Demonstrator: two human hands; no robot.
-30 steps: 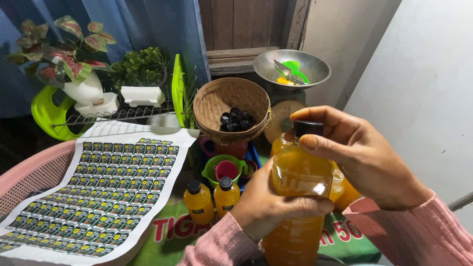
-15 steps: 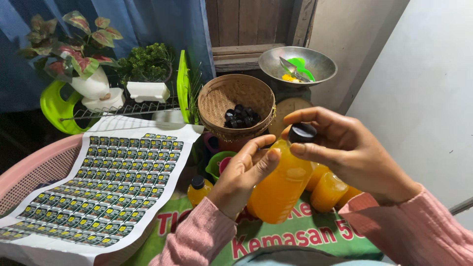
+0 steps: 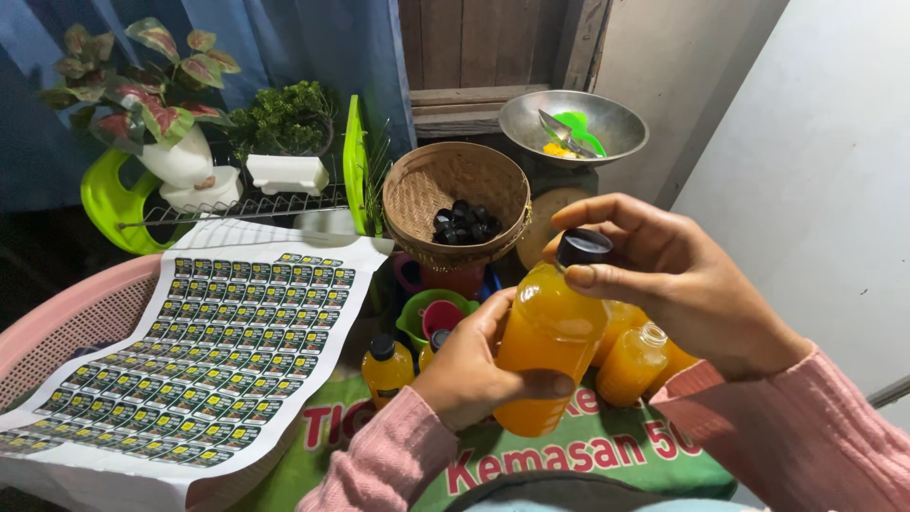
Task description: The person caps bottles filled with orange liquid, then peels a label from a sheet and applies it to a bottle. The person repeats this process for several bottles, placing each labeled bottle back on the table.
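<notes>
Bottle [image 3: 548,346] tilts further left than half a second ago, left hand [image 3: 474,365] wrapped round its body to steady it, right hand [image 3: 678,280] fingertips pinching the black cap [image 3: 583,246], above the green mat [image 3: 607,455].

Head-worn view, close, angled downward
</notes>
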